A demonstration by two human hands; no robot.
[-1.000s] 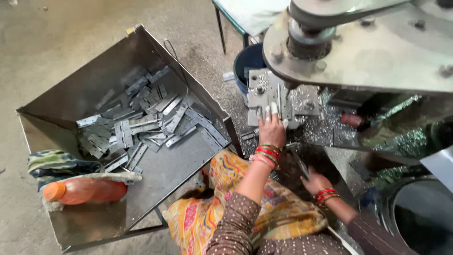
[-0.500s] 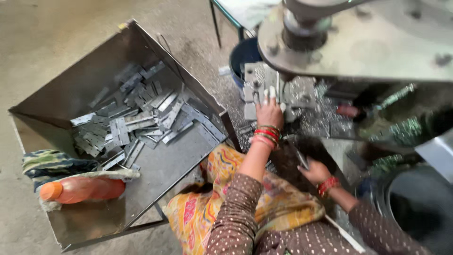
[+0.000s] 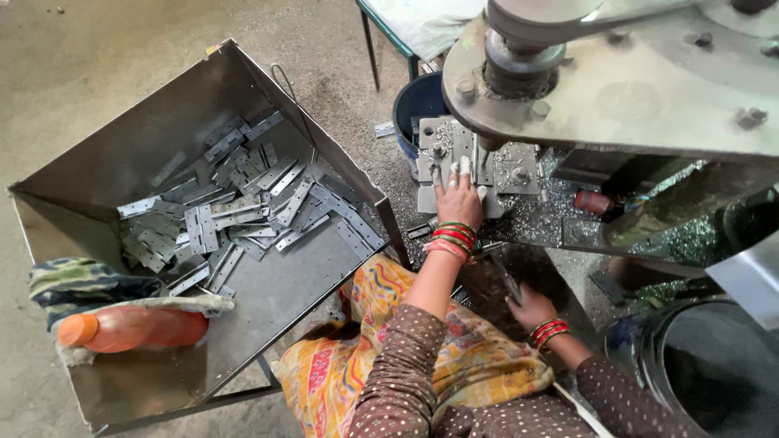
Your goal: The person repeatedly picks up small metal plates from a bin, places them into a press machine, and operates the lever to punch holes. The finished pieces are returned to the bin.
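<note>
**Hands set at a press bed, hinge blanks waiting in a tray**

Patterned cloth point(image 3: 389, 357) is seen nearest, draped over the lap. Just beyond it, the right hand point(image 3: 531, 308) is held low beside the machine base, fingers curled around a thin dark tool point(image 3: 505, 280), seemingly kept ready for clearing scrap. Further out, the left hand point(image 3: 458, 203) is laid flat on the die block point(image 3: 475, 162), fingers spread and pressing down; whether a metal strip is pinned beneath them cannot be told. Metal chips point(image 3: 560, 215) are scattered around the block. To the left, flat hinge plates point(image 3: 235, 211) are heaped in a sloped steel tray point(image 3: 162, 130), probably tilted so pieces slide within reach. An orange bottle point(image 3: 134, 328) is rested on a rag at its lower edge. Farthest, a blue bucket point(image 3: 418, 101) is stood behind the block, under the press head point(image 3: 617, 73).
</note>
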